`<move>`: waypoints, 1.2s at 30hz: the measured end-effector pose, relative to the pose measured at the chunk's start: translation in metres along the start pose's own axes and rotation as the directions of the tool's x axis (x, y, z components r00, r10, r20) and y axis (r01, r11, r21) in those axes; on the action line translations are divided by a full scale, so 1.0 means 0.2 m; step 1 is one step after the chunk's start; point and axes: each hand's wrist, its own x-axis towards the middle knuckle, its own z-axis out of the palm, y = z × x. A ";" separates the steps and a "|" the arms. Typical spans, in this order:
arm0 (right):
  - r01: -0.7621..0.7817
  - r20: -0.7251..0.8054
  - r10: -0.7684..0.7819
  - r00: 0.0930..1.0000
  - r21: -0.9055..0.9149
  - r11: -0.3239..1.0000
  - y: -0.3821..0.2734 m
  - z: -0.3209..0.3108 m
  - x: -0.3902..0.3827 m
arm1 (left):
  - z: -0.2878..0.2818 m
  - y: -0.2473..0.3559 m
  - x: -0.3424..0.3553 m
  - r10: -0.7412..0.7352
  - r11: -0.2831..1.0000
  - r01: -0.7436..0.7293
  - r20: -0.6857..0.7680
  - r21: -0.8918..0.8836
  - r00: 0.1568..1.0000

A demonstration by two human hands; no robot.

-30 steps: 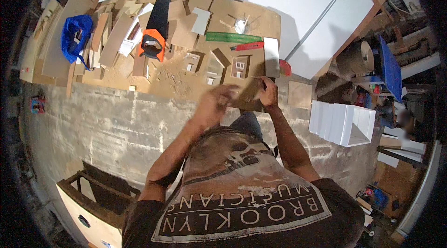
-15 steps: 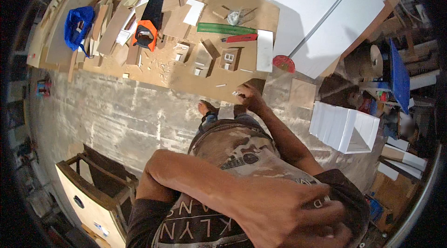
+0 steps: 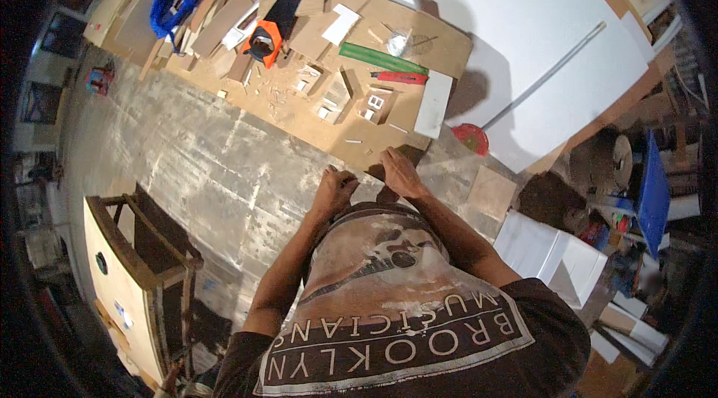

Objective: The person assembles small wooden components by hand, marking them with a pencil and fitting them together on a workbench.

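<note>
My left hand (image 3: 334, 190) is in front of the worktable's near edge, fingers curled together; what they pinch, if anything, is too small to name. Beside it, at the board's edge, my right hand (image 3: 402, 175) has its fingers bent and closed, their contents hidden. Just beyond lie a thin white strip (image 3: 354, 142) and another white strip (image 3: 399, 128) on the brown board (image 3: 366, 155). Farther back stand small house-shaped wooden pieces, one with a white window frame (image 3: 375, 103), another a plain model house (image 3: 334, 103). A red utility knife (image 3: 402, 77) lies behind them, along a green strip (image 3: 383, 59).
An orange-handled handsaw (image 3: 263, 42) lies among wood offcuts (image 3: 224, 20), with a blue bag (image 3: 176, 3) to their left. A white panel piece (image 3: 434, 105) sits at right, near a red disc (image 3: 470, 139) with a metal rod. A wooden frame cabinet (image 3: 127, 278) stands lower left.
My left hand has come down from my chest to beside the right hand. My right hand stays near the board's edge; the white bits at its fingertips no longer show. The view has turned.
</note>
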 end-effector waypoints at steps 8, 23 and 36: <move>-0.411 0.182 0.410 0.894 0.698 0.587 -0.20 -0.24 0.03 | 0.08 0.22 0.14 0.066 0.959 -0.100 -0.133 -0.265 0.989; -0.288 0.384 0.498 0.778 0.922 -0.261 -0.15 -0.17 0.10 | -0.05 0.26 0.35 0.278 0.919 -0.301 -0.122 -0.253 0.953; -0.446 0.505 0.530 0.682 0.861 -0.245 0.01 -0.32 0.39 | -0.03 0.29 0.56 0.168 0.941 -0.219 -0.205 -0.258 0.964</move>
